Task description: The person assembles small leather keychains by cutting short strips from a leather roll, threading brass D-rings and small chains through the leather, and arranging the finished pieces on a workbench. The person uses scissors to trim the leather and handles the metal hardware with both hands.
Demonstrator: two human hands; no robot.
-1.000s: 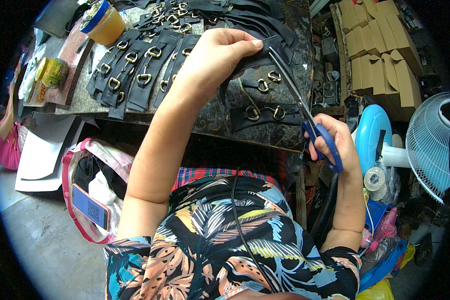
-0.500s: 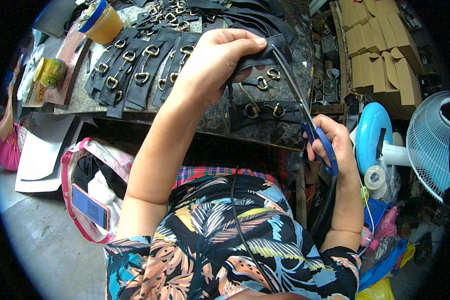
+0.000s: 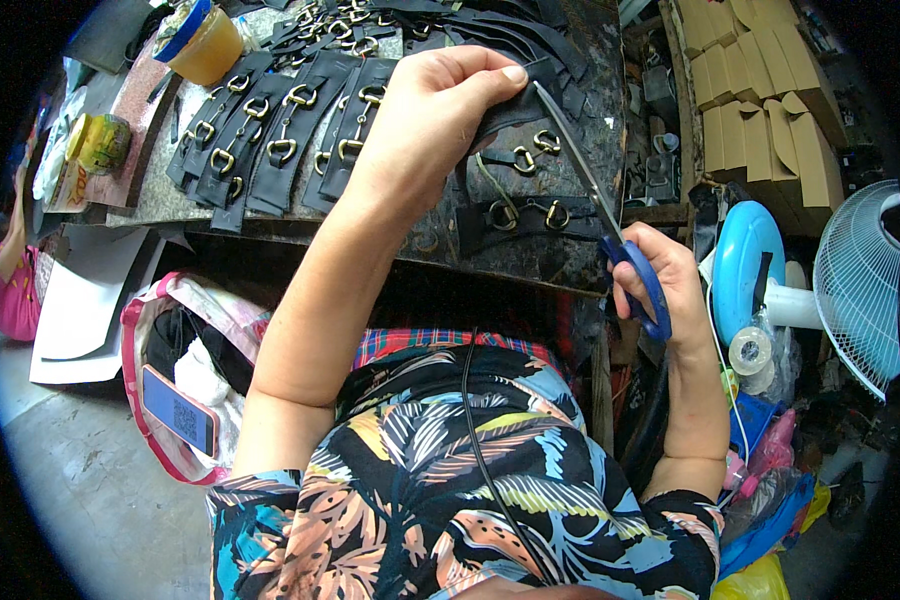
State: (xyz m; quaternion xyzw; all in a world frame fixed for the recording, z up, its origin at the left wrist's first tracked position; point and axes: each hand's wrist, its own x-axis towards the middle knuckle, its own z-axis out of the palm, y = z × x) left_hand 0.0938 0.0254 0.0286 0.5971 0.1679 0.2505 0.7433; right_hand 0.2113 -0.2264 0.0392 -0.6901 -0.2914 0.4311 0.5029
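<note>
At the dark, scuffed wooden bench are two bare hands, the left hand and the right hand, one pair of blue-handled metal scissors and one black flexible strip. On the bench lie two loose gold-coloured metal rings, one amber tub with a blue rim, and black straps with gold-coloured rings, too overlapped to count. Right of the bench are one pale-blue fan and tan cardboard boxes, stacked too closely to count. On its near side are one pink-rimmed bag and one pink-edged phone.
</note>
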